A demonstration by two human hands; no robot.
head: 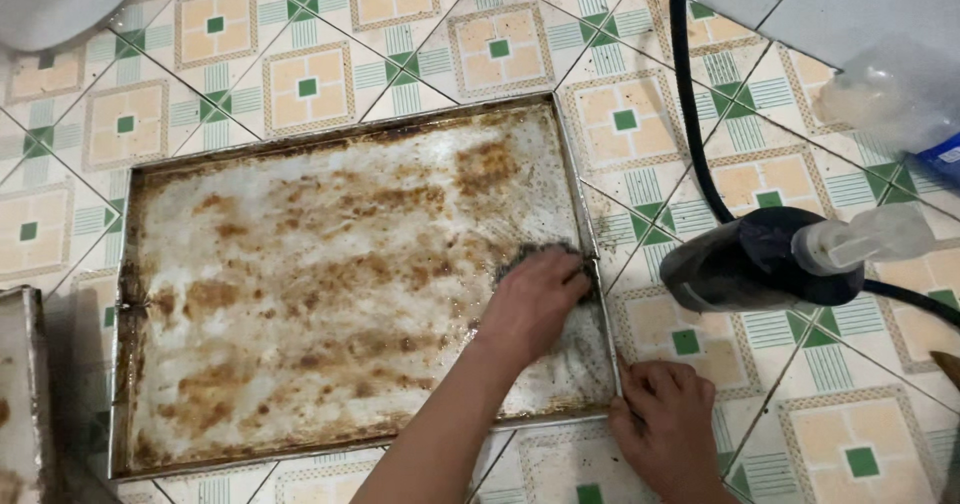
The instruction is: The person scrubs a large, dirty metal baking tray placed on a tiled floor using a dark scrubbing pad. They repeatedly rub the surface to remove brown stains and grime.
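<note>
A large rectangular metal baking tray point(330, 164) lies flat on the tiled floor, its bottom covered in brown burnt-on stains. My left hand point(535, 299) presses a dark steel-wool scrubber point(535, 254) onto the tray's bottom near its right rim. My right hand point(665, 419) rests on the floor at the tray's near right corner, with its fingers touching the rim.
A black hose with a dark nozzle head point(750, 259) lies on the floor right of the tray, next to a clear plastic spray top point(865, 239). A clear plastic bottle point(890, 89) sits top right. Another metal tray point(20, 394) shows at the left edge.
</note>
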